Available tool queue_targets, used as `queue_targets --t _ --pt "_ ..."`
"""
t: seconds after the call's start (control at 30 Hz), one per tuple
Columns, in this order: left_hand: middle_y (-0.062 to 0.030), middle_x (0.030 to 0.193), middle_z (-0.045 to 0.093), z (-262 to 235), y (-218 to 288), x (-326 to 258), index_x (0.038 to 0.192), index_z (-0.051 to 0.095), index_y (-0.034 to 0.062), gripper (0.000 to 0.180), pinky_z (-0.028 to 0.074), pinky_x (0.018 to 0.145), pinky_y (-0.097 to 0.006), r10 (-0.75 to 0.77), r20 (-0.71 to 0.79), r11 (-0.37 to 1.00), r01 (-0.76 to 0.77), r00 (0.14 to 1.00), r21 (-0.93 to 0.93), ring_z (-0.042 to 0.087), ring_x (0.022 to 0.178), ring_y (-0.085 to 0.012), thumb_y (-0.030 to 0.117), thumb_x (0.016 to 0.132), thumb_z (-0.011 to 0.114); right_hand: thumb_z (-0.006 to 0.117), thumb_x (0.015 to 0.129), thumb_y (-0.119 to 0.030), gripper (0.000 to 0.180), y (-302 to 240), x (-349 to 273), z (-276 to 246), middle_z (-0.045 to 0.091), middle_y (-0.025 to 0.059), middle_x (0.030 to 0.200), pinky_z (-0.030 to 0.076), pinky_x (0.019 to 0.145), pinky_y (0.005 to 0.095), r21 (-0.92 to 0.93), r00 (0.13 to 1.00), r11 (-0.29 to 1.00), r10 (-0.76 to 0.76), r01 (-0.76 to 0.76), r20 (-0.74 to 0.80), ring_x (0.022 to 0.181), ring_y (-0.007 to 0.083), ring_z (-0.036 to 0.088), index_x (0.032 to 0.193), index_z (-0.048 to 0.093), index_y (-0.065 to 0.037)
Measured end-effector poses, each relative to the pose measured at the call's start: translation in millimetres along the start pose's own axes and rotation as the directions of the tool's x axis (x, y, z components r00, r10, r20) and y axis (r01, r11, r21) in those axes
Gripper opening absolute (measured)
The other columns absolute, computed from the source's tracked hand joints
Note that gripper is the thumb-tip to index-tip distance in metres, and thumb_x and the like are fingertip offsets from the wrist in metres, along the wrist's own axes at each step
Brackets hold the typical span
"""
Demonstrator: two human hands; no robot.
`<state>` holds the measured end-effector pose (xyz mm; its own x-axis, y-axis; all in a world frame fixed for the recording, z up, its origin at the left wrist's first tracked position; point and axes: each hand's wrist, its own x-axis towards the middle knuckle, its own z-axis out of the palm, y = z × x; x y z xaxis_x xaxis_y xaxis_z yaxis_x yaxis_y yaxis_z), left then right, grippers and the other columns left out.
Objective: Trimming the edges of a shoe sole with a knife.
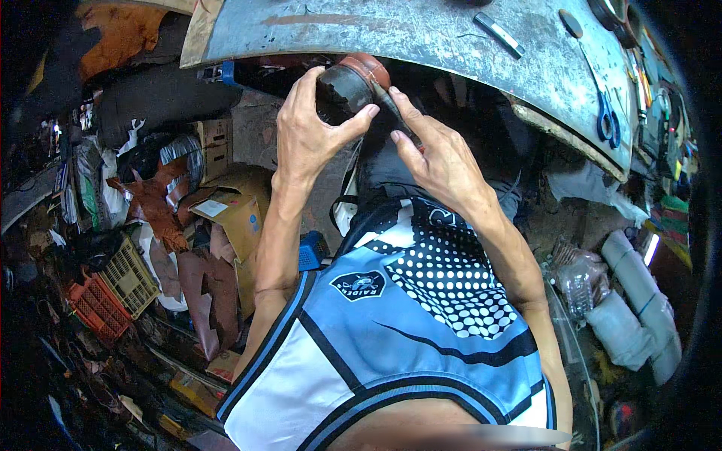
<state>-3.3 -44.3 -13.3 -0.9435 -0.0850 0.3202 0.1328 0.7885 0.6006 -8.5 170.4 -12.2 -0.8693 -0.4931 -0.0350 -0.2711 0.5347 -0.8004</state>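
Shoe (353,86) gripped by left hand (308,135) just under the near edge of the counter (451,45), probably braced there for steadiness. Right hand (436,158) pinched on a thin tool (397,113) touching its right side. Long axis slanting near-left to far-right, reddish end farthest.

Layout: shoe held below the front edge of the surface (421,37).

Left hand (308,135) grips the shoe (352,86) from the left; right hand (436,154) lies just right of it, fingers touching what may be a strap. Scissors (608,120) lie on the surface at far right. Cardboard boxes (237,207) and crates (113,289) sit on the floor, left. Rolls (639,301) lie lower right.
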Motion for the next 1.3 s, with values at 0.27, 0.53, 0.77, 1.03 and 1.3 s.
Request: queue_targets --t 0.27,0.53,0.77,1.03,1.3 --pt "-0.0270 0.112 0.066 0 -2 0 0.121 0.058 -0.0073 0.078 0.055 0.089 -0.044 0.025 -0.008 1.000 -0.025 1.000 0.004 0.068 0.102 -0.0395 0.037 0.066 0.091 0.063 0.095 -0.023 0.058 -3 2 -1 0.066 0.0234 0.087 0.055 0.068 0.0492 -0.010 1.000 1.000 -0.019 0.018 -0.015 0.075 0.0408 0.067 0.148 0.044 -0.010" --pt "-0.0276 0.113 0.066 -1 0 1 0.122 0.058 -0.0078 0.079 0.055 0.090 -0.044 -0.003 -0.001 1.000 0.003 1.000 -0.008 0.068 0.102 -0.0400 0.037 0.066 0.092 0.064 0.094 -0.023 0.058 -2 3 -5 0.066 0.0227 0.087 0.055 0.066 0.0489 -0.069 0.999 0.997 -0.041 0.040 -0.005 0.073 0.0404 0.067 0.148 0.044 -0.011" --pt "-0.0272 0.111 0.067 -4 2 3 0.121 0.059 -0.0084 0.077 0.055 0.089 -0.044 -0.066 0.027 0.997 0.067 0.997 -0.046 0.069 0.102 -0.0388 0.037 0.066 0.091 0.064 0.095 -0.023 0.059 -5 1 -8 0.066 0.0230 0.088 0.056 0.066 0.0497 -0.084 0.999 0.996 -0.036 0.037 0.013 0.073 0.0413 0.067 0.149 0.042 -0.012" --pt "-0.0260 0.110 0.067 -4 0 4 0.120 0.060 -0.0079 0.076 0.056 0.088 -0.043 -0.015 0.013 0.999 0.015 1.000 -0.032 0.069 0.100 -0.0377 0.038 0.068 0.090 0.063 0.095 -0.023 0.058 -4 9 -11 0.067 0.0243 0.094 0.057 0.069 0.0487 -0.137 0.998 0.989 -0.060 0.063 0.022 0.078 0.0413 0.069 0.147 0.043 -0.008" --pt "-0.0242 0.109 0.068 -4 -5 4 0.119 0.060 -0.0067 0.074 0.056 0.088 -0.043 -0.034 0.042 0.997 0.036 0.999 -0.068 0.069 0.099 -0.0361 0.038 0.068 0.090 0.065 0.094 -0.022 0.058 -6 6 -16 0.068 0.0232 0.092 0.057 0.067 0.0474 -0.144 0.997 0.989 -0.031 0.040 0.065 0.077 0.0395 0.070 0.147 0.045 -0.007"
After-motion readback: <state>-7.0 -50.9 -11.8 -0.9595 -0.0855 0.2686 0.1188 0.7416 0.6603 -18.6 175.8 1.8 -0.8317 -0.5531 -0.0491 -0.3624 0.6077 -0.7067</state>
